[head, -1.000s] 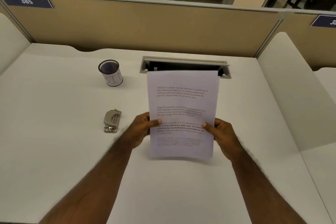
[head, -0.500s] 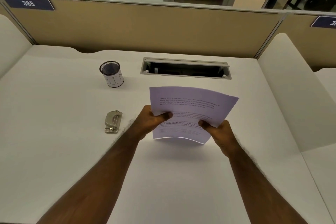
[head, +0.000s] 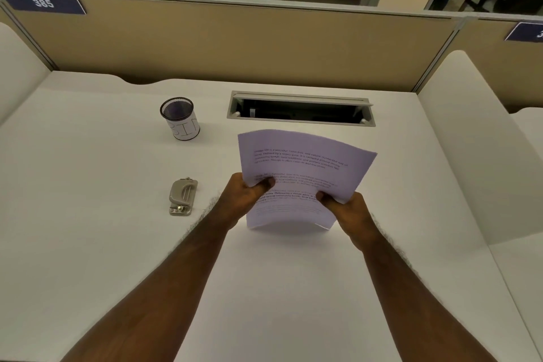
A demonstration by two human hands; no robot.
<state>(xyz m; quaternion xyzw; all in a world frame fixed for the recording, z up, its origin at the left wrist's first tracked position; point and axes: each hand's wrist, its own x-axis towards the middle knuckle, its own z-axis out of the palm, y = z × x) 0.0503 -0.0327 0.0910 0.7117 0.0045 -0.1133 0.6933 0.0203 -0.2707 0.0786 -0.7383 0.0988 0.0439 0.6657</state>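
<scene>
A printed sheet of paper [head: 302,167] hangs in the air above the middle of the white desk [head: 88,244], tilted back and bowed, with its top right corner leaning away. My left hand [head: 244,200] pinches its left edge, thumb on the printed face. My right hand [head: 349,214] pinches the right edge lower down, thumb on top as well. The fingers behind the sheet are hidden.
A grey hole punch [head: 182,195] lies left of my left hand. A black mesh cup [head: 179,118] with a white label stands behind it. An open cable hatch [head: 299,109] is set in the desk beyond the paper. Tan partitions [head: 235,44] close off the back.
The sheet was upright and flat a second ago; it has since come down and tipped backwards, curving between my hands. Both hands moved slightly closer together and kept their hold.
</scene>
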